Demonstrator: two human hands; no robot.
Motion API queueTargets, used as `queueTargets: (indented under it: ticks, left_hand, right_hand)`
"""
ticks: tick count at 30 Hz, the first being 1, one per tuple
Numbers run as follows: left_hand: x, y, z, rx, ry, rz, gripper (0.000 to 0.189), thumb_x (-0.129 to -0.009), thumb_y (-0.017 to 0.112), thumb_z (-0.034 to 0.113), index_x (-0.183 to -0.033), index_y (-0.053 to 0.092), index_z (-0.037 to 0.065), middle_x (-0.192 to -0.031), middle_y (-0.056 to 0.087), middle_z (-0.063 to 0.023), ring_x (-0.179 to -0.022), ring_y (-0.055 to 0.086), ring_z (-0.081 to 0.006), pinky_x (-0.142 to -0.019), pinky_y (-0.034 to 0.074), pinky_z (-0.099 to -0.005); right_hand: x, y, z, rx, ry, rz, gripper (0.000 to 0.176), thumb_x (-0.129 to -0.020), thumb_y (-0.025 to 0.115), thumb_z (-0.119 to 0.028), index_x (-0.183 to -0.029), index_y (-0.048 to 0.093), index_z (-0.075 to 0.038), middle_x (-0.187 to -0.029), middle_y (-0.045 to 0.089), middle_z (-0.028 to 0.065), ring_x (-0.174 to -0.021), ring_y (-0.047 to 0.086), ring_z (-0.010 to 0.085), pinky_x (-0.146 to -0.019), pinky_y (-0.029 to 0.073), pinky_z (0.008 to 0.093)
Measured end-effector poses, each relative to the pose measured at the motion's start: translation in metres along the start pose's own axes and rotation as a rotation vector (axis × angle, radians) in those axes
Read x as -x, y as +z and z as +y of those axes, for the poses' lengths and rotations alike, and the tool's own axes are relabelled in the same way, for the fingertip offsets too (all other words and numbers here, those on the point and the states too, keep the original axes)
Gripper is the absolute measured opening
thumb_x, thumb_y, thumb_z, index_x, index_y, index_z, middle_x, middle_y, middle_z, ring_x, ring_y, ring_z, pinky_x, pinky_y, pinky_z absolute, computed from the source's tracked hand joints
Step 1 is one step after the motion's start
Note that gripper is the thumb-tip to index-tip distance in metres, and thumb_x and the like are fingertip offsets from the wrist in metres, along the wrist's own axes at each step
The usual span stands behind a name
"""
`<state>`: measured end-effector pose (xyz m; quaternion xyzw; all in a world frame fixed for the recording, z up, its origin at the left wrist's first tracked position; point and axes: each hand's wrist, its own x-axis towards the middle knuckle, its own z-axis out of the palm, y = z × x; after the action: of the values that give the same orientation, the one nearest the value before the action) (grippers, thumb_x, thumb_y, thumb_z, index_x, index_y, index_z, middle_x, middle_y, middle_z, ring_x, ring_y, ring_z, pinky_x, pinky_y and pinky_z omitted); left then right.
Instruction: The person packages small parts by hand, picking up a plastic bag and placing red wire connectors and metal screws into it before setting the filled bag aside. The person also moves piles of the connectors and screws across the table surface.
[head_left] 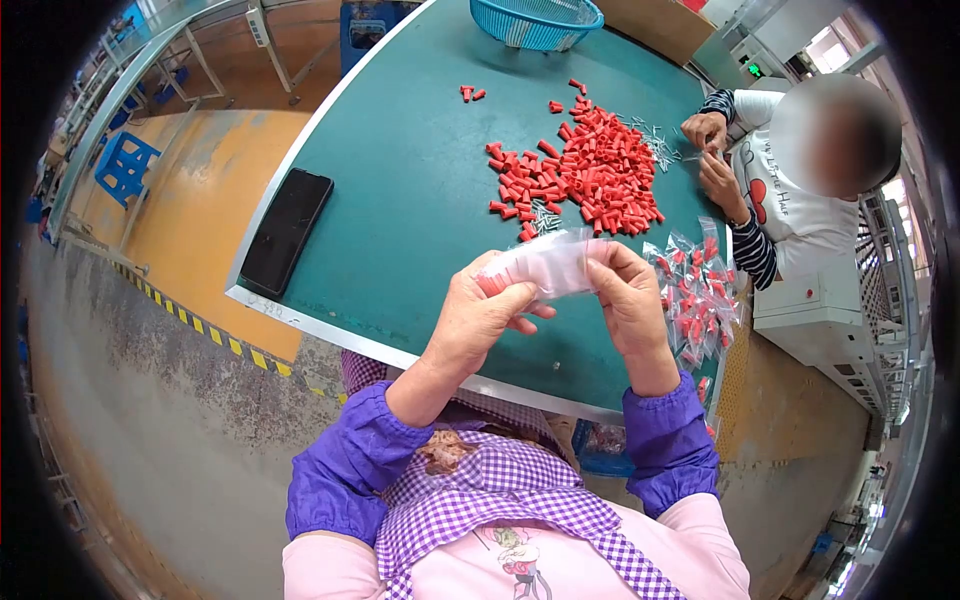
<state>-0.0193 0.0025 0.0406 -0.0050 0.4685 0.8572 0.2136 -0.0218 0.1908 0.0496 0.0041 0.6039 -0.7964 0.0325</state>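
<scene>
A small clear plastic bag (553, 262) is stretched between my two hands above the near part of the table. My left hand (482, 308) pinches its left end, where red shows through the plastic. At the bag's right end, the thumb and fingers of my right hand (628, 285) are closed on the edge. Just beyond lies a heap of red plastic caps (610, 165), with small metal screws (545, 218) at its near side and more screws (655, 143) at its far right. Filled bags (695, 295) with red pieces are piled right of my right hand.
The green table (400, 180) has a pale metal edge. A black phone (287, 232) lies at its left side, and a blue basket (537, 22) stands at the far end. Across the right edge sits a co-worker (800, 190), hands over the table. A blue stool (126, 168) stands on the floor.
</scene>
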Motion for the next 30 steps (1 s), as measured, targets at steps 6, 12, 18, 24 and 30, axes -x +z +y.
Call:
queueTargets:
  ticks: [6,12,18,24,30]
  left_hand:
    - [-0.005,-0.009,-0.010,-0.010,0.012,0.040,0.027,-0.081,0.054,0.000,-0.107,0.055,-0.005,-0.090,0.065,-0.0126,-0.068,0.066,-0.0179,-0.053,0.054,-0.0231]
    - [-0.006,-0.011,-0.009,0.020,0.033,0.099,0.026,-0.081,0.055,0.000,-0.107,0.054,-0.005,-0.090,0.065,-0.0126,-0.069,0.067,-0.0183,-0.054,0.054,-0.0235]
    - [-0.008,-0.010,-0.010,0.032,0.059,0.071,0.024,-0.083,0.057,0.003,-0.106,0.053,-0.003,-0.091,0.064,-0.0119,-0.069,0.067,-0.0182,-0.055,0.054,-0.0239]
    - [-0.007,-0.011,-0.008,0.124,0.037,0.057,0.024,-0.085,0.058,0.007,-0.107,0.053,-0.002,-0.091,0.065,-0.0118,-0.070,0.067,-0.0191,-0.056,0.055,-0.0245]
    - [-0.008,-0.016,-0.008,0.206,-0.031,0.047,0.023,-0.083,0.061,0.007,-0.104,0.054,-0.001,-0.092,0.064,-0.0114,-0.075,0.067,-0.0206,-0.058,0.055,-0.0255]
  right_hand:
    - [-0.002,0.000,0.004,0.243,-0.049,-0.007,0.016,-0.085,0.062,-0.007,-0.098,0.063,0.002,-0.086,0.064,0.0023,-0.076,0.058,0.0075,-0.070,0.046,0.0214]
    - [-0.004,0.001,0.002,0.218,-0.025,0.008,0.014,-0.084,0.064,-0.005,-0.095,0.063,0.003,-0.087,0.065,0.0034,-0.078,0.059,0.0078,-0.071,0.047,0.0219]
    - [-0.004,0.005,0.001,0.212,-0.051,-0.004,0.015,-0.082,0.065,-0.003,-0.096,0.063,0.002,-0.088,0.065,0.0036,-0.078,0.059,0.0082,-0.072,0.048,0.0222]
    - [-0.008,-0.003,0.005,0.301,-0.140,0.088,0.016,-0.082,0.064,-0.003,-0.097,0.062,0.001,-0.086,0.065,0.0032,-0.077,0.059,0.0079,-0.069,0.047,0.0221]
    - [-0.008,0.001,-0.002,0.082,-0.045,0.208,0.015,-0.083,0.063,-0.005,-0.097,0.060,-0.002,-0.088,0.065,0.0033,-0.075,0.059,0.0077,-0.066,0.046,0.0217]
